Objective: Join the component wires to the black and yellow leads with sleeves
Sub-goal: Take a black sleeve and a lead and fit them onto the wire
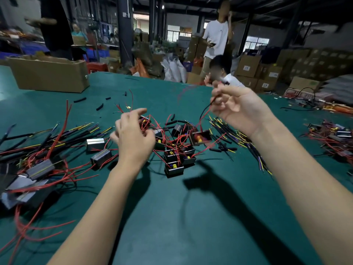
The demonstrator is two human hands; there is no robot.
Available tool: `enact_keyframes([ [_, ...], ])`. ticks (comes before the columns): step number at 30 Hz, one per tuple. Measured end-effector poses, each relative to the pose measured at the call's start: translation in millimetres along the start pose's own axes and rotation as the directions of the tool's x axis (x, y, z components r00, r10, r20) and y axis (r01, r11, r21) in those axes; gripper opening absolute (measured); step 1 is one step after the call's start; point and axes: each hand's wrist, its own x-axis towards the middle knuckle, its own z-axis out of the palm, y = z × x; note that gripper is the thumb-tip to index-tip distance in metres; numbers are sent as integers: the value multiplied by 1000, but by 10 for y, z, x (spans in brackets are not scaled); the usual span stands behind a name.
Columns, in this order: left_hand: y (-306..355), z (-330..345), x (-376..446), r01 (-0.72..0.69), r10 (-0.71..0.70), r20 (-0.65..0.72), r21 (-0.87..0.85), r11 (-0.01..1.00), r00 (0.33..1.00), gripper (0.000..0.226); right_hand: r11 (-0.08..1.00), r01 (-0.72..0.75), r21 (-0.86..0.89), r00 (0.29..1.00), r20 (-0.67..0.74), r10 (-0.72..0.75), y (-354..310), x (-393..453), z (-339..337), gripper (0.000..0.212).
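My right hand is raised over the green table and pinches red wires. A small black open-box component dangles from them, tilted and blurred. My left hand is lower, at the left side of a pile of black components with red wires. Its fingers curl round one component there, with the index finger stretched out. A heap of black and yellow leads lies to the right of the pile. Short black sleeves are scattered further back.
Wired units with silver cases and long red wires cover the left of the table. A cardboard box stands at the back left. Another tangle of parts lies at the right edge. A person is at the table's far edge.
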Motion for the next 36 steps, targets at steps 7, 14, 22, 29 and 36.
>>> enact_keyframes([
  [7,658,84,-374,-74,293,206,-690,720,933,20,983,-108,148,978,-162,132,382,-284,-185,15],
  [14,612,373,-553,1,283,396,-583,813,874,11,964,-226,138,936,-244,254,551,-491,-391,14],
  [22,554,445,-605,19,265,410,-570,821,873,14,958,-285,6,926,-258,277,728,-528,-540,15],
  [29,521,468,-629,142,201,463,-606,783,863,17,827,-241,-508,936,-345,61,756,-608,-632,31],
  [36,491,478,-630,203,138,465,-609,767,874,16,601,101,-793,963,-73,-259,799,-674,-639,6],
])
